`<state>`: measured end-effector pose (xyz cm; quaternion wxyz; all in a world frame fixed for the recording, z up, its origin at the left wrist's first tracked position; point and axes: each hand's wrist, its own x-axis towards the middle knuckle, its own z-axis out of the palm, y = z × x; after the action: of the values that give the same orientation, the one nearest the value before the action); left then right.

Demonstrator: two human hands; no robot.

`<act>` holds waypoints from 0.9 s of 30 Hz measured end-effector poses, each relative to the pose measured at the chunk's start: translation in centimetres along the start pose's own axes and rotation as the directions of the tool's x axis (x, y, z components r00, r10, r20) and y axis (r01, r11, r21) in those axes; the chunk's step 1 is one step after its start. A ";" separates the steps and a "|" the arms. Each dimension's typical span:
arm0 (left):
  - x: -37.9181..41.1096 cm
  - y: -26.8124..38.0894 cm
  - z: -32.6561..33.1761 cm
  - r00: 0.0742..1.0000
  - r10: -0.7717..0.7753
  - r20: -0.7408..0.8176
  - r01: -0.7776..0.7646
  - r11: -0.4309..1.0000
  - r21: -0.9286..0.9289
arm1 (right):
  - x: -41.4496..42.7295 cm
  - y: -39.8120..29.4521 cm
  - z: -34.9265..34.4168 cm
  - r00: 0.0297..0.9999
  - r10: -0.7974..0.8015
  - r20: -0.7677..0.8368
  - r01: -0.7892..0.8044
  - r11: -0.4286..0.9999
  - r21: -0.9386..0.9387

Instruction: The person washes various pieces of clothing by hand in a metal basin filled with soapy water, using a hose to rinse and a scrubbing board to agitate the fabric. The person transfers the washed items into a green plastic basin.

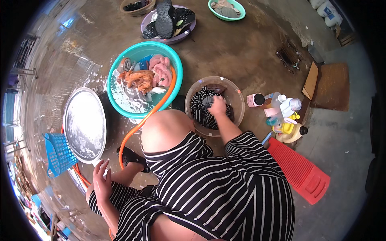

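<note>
My right hand (218,106) reaches down into a translucent plastic basin (240,114) and grips a bunched dark grey cloth (207,101). Below it, in the same basin, lies a black-and-white striped garment (197,108); darker fabric shows at the basin's back edge. My left hand (102,180) is wet and holds nothing. Its fingers are apart, near the lower rim of a shiny round metal basin (85,125). Left of the plastic basin, a teal tub (110,98) holds water with suds, an orange cloth (139,80) and a pink cloth (162,70).
An orange hose (132,131) runs over the teal tub's rim. Bottles (282,116) and a red washboard (298,171) are at right, a blue perforated basket (60,153) at left. Beyond sit a purple basin (181,38) with black footwear and a mint basin (227,18) with cloth.
</note>
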<state>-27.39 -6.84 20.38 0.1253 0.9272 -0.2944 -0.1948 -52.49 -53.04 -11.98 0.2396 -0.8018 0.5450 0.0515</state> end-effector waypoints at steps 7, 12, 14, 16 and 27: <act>-2.3 -3.6 -2.2 0.987 0.082 -0.136 -0.105 0.980 -0.167 | -1.3 0.9 -7.9 0.946 0.323 -0.038 -0.087 0.363 0.928; -0.9 -0.9 -7.3 0.970 0.145 -0.197 -0.194 0.947 -0.257 | -6.9 -8.1 -17.3 0.996 -0.058 0.072 -0.069 0.048 0.996; -1.6 -2.5 -9.0 0.942 0.116 -0.314 -0.206 0.941 -0.270 | -9.1 -12.5 -20.6 0.963 -0.236 0.131 -0.148 -0.060 0.987; -2.7 -4.6 -10.2 0.912 0.005 -0.410 -0.163 0.922 -0.351 | -11.8 -17.0 -24.3 0.948 -0.312 0.058 -0.094 -0.102 0.990; -5.9 -24.5 -4.9 0.863 -0.450 -0.231 0.132 0.642 -0.756 | -19.2 -51.6 -32.1 0.555 -0.652 -0.517 0.382 -0.352 0.854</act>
<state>-17.48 16.67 17.95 0.5000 0.8579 -0.0056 -0.1186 -19.55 -35.86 39.81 0.7577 -0.5329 -0.0531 -0.3730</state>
